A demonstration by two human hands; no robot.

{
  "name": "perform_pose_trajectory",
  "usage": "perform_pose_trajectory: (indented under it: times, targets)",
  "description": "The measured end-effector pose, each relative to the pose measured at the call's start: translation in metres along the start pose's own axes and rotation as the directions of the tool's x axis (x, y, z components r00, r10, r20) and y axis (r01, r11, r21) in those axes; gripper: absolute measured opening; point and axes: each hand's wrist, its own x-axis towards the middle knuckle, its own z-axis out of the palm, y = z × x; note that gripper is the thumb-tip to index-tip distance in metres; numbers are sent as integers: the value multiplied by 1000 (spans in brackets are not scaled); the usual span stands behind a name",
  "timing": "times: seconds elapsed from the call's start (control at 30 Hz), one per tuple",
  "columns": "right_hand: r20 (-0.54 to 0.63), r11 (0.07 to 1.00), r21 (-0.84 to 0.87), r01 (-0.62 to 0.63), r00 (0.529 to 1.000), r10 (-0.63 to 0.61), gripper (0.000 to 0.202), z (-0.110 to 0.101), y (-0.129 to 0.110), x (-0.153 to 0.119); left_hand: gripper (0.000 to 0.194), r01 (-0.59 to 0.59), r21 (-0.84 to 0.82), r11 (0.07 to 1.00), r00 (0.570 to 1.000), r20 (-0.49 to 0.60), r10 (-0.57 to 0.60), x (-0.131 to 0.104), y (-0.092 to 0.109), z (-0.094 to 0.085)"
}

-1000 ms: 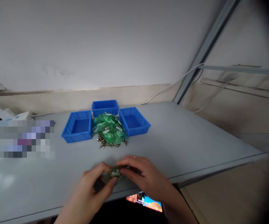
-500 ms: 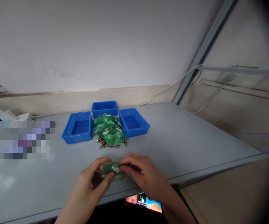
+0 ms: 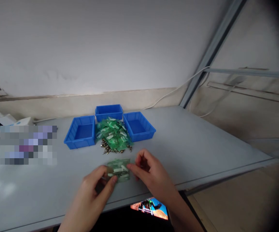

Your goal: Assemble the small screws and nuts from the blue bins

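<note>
A small see-through green bag (image 3: 119,169) with white plastic pieces and thin dark pieces inside is pinched at its left side by my left hand (image 3: 94,188), thumb in front and fingers behind. At the bag's right edge is my right hand (image 3: 151,174), fingers curled and set apart from the thumb. Its thumb tip overlaps the bag's edge; whether it touches, I cannot tell. Beyond both hands lies a heap of similar green bags (image 3: 114,130), with loose brassy metal screw-like parts (image 3: 107,147) along its front.
Around the heap stand three blue bins, one on the left (image 3: 80,143), one behind (image 3: 109,115) and one on the right (image 3: 144,137). A lit phone screen (image 3: 150,208) shows below the grey table's (image 3: 190,145) front edge. A white power strip (image 3: 21,123) lies far left.
My right hand has drawn back to the right and its fingers have parted from the bag's middle. The bag now lies flatter and shows more of its contents; my left hand keeps hold.
</note>
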Motion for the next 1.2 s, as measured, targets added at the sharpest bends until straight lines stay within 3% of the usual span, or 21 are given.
perform_pose_trajectory:
  times: [0.13,0.37,0.53,0.7,0.83,1.2]
  targets:
    - [134,997,-50,66,989,-59,18,-1,-6,-2,21,-55,-52,997,998,-46,52,-1,-1,-1]
    - [275,996,12,86,957,-86,22,-3,-15,-5,13,-82,-123,989,996,8,84,-1,5,-2]
    - [271,981,-134,138,958,-97,23,-4,-14,-6,21,-117,-80,990,993,19,118,-2,-1,0]
    - [299,956,-195,220,941,-156,22,-4,-11,-6,31,-36,-172,985,999,-29,32,-1,-2,3]
    - [298,962,-201,185,947,-120,18,-4,-9,-6,44,-24,-156,987,996,-94,9,1,-1,6]
    - [297,978,-123,169,947,-126,12,-5,-10,-7,26,-61,-23,998,995,-86,59,3,0,6]
